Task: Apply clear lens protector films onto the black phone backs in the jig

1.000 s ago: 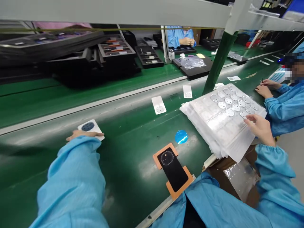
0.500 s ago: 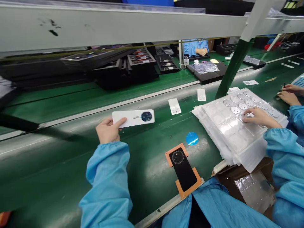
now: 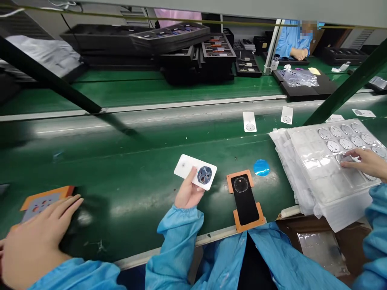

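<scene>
My left hand (image 3: 190,188) pinches a white card (image 3: 185,166) bearing a dark round sticker (image 3: 204,175) with several holes. To its right, a black phone back panel (image 3: 245,203) with a round ring mark lies in an orange fixture (image 3: 260,220) at the bench edge. A blue round film (image 3: 261,167) rests beside the fixture. My right hand (image 3: 359,161) is over a clear plastic tray (image 3: 317,181), its thumb and fingers closed on a round disc (image 3: 343,158) in one pocket. Similar silvery discs (image 3: 335,131) fill several other pockets.
At far left, a co-worker's hand (image 3: 39,237) rests on another orange fixture (image 3: 65,192). White cards (image 3: 249,121) lie along the green bench. Slanted green post (image 3: 341,92) stands behind the tray. Black trays (image 3: 181,38) are stacked at the back; a person (image 3: 294,44) sits opposite.
The view has swung left, bringing in the co-worker's hand. My left hand has brought the card closer to the phone panel and tilted it. My right hand stays at the tray.
</scene>
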Available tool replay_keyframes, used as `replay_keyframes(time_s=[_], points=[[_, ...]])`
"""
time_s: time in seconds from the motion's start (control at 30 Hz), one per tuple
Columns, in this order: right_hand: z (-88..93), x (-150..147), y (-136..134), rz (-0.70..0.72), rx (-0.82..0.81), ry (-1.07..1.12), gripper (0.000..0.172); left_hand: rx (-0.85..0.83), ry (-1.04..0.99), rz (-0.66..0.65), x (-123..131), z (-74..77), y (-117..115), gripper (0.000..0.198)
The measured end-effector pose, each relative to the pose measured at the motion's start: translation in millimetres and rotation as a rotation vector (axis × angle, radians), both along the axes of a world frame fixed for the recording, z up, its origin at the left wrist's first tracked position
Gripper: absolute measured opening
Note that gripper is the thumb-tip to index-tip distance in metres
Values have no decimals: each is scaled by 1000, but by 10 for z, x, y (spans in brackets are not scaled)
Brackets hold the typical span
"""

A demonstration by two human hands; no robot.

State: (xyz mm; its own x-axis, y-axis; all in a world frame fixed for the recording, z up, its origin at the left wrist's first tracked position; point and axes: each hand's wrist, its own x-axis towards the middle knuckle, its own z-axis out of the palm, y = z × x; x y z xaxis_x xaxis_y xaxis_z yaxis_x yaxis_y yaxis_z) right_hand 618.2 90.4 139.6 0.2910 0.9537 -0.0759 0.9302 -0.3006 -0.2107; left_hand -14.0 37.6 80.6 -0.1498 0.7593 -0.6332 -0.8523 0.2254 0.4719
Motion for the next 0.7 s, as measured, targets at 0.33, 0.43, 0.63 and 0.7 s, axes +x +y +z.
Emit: replay_keyframes(time_s=[0.33,0.43,0.63,0.7], points=[[315,-781,-444,-70,86,-271,29,168,348,-133,118,-102,-356,67],[339,-1436,-770,74,371,-329,25,174,404,-66,171,-147,-391,66],[-131,-2716,-965,779,345,341,21,187,356,139,331,-252,-425,59],[-405,-3000,-883,816,386,352,18,185,354,192,323,-274,-444,59]])
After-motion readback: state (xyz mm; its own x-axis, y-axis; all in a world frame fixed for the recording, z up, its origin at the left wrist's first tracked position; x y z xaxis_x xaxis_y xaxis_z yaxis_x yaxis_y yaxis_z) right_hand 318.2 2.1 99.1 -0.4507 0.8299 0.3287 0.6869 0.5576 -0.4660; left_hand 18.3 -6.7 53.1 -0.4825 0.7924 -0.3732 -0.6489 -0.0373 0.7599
